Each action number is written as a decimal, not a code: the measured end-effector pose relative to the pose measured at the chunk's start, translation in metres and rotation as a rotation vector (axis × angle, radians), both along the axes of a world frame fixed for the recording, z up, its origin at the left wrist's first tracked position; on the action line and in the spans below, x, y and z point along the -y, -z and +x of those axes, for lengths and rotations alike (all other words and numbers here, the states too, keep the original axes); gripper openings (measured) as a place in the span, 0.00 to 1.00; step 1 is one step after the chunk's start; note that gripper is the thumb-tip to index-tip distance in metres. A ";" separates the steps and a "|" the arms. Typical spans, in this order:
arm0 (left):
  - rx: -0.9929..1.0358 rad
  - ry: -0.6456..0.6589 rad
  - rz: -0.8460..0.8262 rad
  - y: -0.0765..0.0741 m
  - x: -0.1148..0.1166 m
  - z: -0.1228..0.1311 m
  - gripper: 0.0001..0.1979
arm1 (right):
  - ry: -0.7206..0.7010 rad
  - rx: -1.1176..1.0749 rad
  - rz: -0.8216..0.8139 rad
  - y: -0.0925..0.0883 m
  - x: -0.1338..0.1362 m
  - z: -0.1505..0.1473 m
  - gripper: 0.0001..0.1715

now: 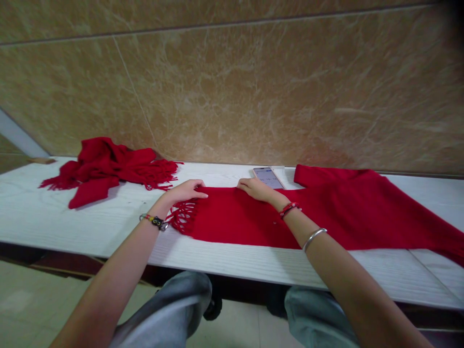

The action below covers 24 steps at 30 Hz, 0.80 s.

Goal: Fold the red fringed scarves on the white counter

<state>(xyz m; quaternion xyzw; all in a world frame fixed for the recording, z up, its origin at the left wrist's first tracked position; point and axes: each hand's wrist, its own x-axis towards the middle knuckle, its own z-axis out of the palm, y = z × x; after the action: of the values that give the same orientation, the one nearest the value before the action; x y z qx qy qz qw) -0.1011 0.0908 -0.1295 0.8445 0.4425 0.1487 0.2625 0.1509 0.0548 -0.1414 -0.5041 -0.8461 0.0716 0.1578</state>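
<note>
A red scarf (239,217) lies stretched lengthwise over a white wood-grain bench. At its left end the fringe (184,216) spreads onto the board, while the right part lies looser, with a fold at the back. My left hand (186,190) grips the far left corner between thumb and fingers, just above the fringe. Farther right along the same far edge, my right hand (256,188) has its fingers curled over the cloth. Its fingertips are partly hidden behind the edge.
Another red fringed scarf (108,164) sits crumpled at the back left of the bench (47,217). A phone (267,177) with a lit screen lies behind my right hand. A brown marbled tile wall (232,96) rises along the back. My knees are below the front edge.
</note>
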 end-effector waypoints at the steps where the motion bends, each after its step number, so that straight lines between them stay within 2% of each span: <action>1: 0.027 -0.007 -0.002 0.000 -0.001 0.001 0.17 | 0.001 0.010 0.001 0.000 -0.001 0.000 0.13; 5: 0.097 -0.061 -0.047 0.000 -0.004 0.007 0.16 | 0.051 0.040 0.024 -0.002 -0.005 0.002 0.15; 10: 0.011 -0.138 0.030 0.005 -0.009 0.010 0.13 | 0.057 0.078 0.036 0.005 -0.013 0.003 0.16; 13: -0.053 -0.180 0.108 0.009 -0.009 0.012 0.11 | 0.058 0.096 0.043 0.010 -0.013 0.001 0.14; 16: -0.103 -0.206 0.308 0.007 0.003 0.017 0.12 | 0.032 0.112 0.146 0.000 0.000 -0.003 0.17; 18: -0.180 -0.114 0.462 0.000 0.020 0.021 0.14 | -0.041 0.109 0.213 -0.014 0.018 -0.006 0.18; 19: -0.236 -0.004 0.478 -0.004 0.031 0.024 0.13 | -0.093 0.098 0.208 -0.022 0.029 -0.006 0.15; 21: -0.344 0.300 0.344 -0.013 0.055 0.028 0.12 | -0.233 0.098 0.094 -0.035 0.052 -0.005 0.11; 22: -0.386 0.403 0.296 -0.016 0.066 0.029 0.13 | -0.272 0.114 0.035 -0.039 0.063 -0.003 0.10; 24: -0.447 0.471 0.275 -0.021 0.085 0.031 0.15 | -0.303 0.166 -0.045 -0.038 0.084 0.004 0.10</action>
<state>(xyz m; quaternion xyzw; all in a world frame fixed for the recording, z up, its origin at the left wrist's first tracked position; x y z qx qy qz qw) -0.0698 0.0063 -0.1084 0.9625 0.2578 -0.0462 0.0700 0.1546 -0.0292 -0.1032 -0.3786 -0.9206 0.0718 0.0635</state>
